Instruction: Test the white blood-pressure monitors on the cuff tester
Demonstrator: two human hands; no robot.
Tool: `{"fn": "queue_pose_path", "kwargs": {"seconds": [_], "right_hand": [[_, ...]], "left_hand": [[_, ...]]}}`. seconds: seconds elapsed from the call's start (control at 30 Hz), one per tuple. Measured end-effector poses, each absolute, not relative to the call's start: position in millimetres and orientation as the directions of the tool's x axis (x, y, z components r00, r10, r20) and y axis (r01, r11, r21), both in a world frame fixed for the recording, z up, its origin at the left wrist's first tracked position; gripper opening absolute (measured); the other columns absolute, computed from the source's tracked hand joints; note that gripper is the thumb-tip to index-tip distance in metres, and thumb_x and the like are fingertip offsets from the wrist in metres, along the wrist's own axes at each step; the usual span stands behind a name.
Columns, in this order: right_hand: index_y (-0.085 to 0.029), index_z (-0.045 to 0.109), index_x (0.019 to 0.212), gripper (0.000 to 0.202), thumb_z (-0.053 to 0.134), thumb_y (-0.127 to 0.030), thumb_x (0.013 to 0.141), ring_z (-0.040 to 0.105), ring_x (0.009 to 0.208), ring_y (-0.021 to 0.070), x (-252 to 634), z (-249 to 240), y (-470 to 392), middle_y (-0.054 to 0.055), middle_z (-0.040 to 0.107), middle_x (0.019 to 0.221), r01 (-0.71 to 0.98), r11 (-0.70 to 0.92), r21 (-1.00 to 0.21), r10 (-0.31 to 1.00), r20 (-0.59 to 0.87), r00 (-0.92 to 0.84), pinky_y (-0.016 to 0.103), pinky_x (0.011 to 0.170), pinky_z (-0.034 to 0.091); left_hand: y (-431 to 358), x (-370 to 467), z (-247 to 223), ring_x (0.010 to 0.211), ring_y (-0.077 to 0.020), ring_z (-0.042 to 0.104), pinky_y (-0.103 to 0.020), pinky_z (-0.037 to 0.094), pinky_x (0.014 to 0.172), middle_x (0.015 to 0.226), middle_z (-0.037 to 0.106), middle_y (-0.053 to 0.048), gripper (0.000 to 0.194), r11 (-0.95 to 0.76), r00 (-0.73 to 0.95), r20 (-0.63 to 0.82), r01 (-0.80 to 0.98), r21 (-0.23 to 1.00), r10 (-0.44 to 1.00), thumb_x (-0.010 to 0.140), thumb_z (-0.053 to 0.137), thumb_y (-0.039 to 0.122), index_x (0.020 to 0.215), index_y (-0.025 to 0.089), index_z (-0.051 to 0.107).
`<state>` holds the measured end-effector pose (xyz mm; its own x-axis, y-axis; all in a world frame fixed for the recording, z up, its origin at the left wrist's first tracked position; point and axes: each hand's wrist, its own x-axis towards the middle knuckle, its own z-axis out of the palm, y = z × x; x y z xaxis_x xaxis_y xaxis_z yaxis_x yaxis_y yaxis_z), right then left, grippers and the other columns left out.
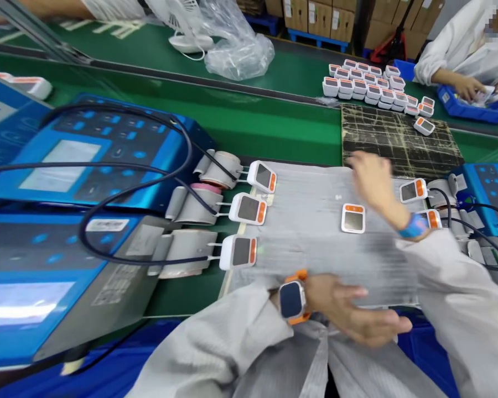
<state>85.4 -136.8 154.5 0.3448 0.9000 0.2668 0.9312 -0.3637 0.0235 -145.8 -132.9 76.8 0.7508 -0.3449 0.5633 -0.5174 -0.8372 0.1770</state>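
**Loose device lying exposed**

A white device (353, 219) is lying on the grey mat (302, 218), between both hands, touching neither. The left hand (354, 312) is hanging open, fingers extended, holding nothing visible. The right hand (372, 181) is hovering near the mat's far edge, loosely curled, too blurred to tell if it is gripping anything. A low right sleeve (458, 287) could be knocking the device askew; a straying left sleeve (224, 337) could be jarring the nearest wired unit (240, 251).

Laid out with a device (353, 220) on the mat (302, 221) between machines (72, 152) to left and right, a board (398, 141) behind, stacked devices (359, 87) beyond.
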Motion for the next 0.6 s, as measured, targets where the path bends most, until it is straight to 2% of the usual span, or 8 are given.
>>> {"fn": "queue_pose_path", "kwargs": {"seconds": [0.03,0.1,0.17,0.2,0.27,0.37,0.43,0.6], "right_hand": [[-0.009,0.063,0.128,0.038,0.039,-0.009,0.098,0.057,0.119,0.0362,117.4,166.3,-158.2,0.023,0.063,0.13,0.858,-0.499,0.119,0.855,0.232,0.465,0.052,0.096,0.042],[-0.002,0.069,0.11,0.033,0.039,-0.006,0.096,0.062,0.11,0.038,173.1,183.1,-204.0,0.028,0.067,0.113,0.687,-0.662,0.299,0.739,0.11,0.664,0.051,0.092,0.043],[-0.001,0.072,0.096,0.022,0.052,-0.004,0.089,0.066,0.099,0.0362,211.2,187.7,-244.1,0.03,0.069,0.1,0.637,-0.705,0.312,0.617,-0.172,0.768,0.043,0.083,0.046],[-0.004,0.074,0.098,0.019,0.059,-0.005,0.086,0.068,0.092,0.0326,222.9,185.4,-259.4,0.024,0.072,0.094,0.658,-0.696,0.287,0.613,-0.238,0.753,0.038,0.079,0.047],[-0.012,0.075,0.103,0.023,0.065,-0.009,0.082,0.07,0.082,0.0268,234.4,173.2,-279.3,0.014,0.075,0.088,0.714,-0.688,0.131,0.646,-0.34,0.684,0.032,0.072,0.049],[-0.017,0.075,0.093,0.015,0.069,-0.018,0.08,0.072,0.078,0.0258,237.7,147.9,-289.7,0.009,0.077,0.086,0.729,-0.684,0.006,0.695,-0.299,0.654,0.029,0.068,0.051],[-0.017,0.073,0.082,0.008,0.067,-0.021,0.08,0.073,0.079,0.0275,240.9,134.5,-291.3,0.011,0.077,0.087,0.737,-0.671,0.085,0.701,-0.253,0.667,0.03,0.069,0.052],[-0.016,0.067,0.064,0.016,0.06,-0.012,0.078,0.073,0.079,0.0312,255.3,121.8,-293.9,0.018,0.076,0.083,0.765,-0.584,0.272,0.726,-0.246,0.642,0.033,0.071,0.052]], "left_hand": [[-136.1,-135.9,78.8,0.127,-0.0061,0.058,-0.022,0.05,0.104,0.13,0.069,0.016,0.025,-0.725,0.585,0.645,-0.685,0.07,-0.491,0.099,0.048,0.057,0.113,0.048,0.067],[-135.9,-121.1,80.5,0.135,-0.0036,0.05,-0.019,0.046,0.106,0.142,0.061,0.016,0.02,-0.588,0.325,0.723,-0.797,-0.138,-0.61,0.102,0.05,0.043,0.115,0.043,0.065],[-131.5,-112.1,76.7,0.14,-0.0074,0.045,-0.024,0.041,0.112,0.147,0.058,0.01,0.022,-0.666,0.32,0.759,-0.72,-0.194,-0.567,0.103,0.05,0.044,0.116,0.036,0.066],[-129.2,-109.1,72.7,0.141,-0.0103,0.044,-0.028,0.039,0.115,0.147,0.059,0.007,0.026,-0.715,0.352,0.77,-0.674,-0.185,-0.532,0.102,0.049,0.048,0.116,0.034,0.067],[-126.6,-105.2,62.4,0.142,-0.0146,0.044,-0.034,0.034,0.119,0.147,0.059,0.003,0.034,-0.774,0.415,0.774,-0.616,-0.146,-0.478,0.101,0.048,0.054,0.118,0.031,0.067],[-126.9,-102.3,48.8,0.141,-0.0193,0.048,-0.041,0.029,0.122,0.144,0.062,0.0,0.034,-0.812,0.496,0.77,-0.582,-0.048,-0.401,0.099,0.051,0.054,0.115,0.029,0.069],[-127.9,-101.2,44.7,0.138,-0.0219,0.05,-0.045,0.027,0.122,0.141,0.064,-0.002,0.034,-0.824,0.531,0.769,-0.566,0.011,-0.355,0.098,0.054,0.054,0.113,0.028,0.07],[-126.8,-98.4,47.8,0.137,-0.0218,0.049,-0.047,0.022,0.122,0.135,0.067,-0.003,0.03,-0.851,0.518,0.821,-0.519,0.078,-0.241,0.099,0.051,0.047,0.107,0.026,0.07]]}}
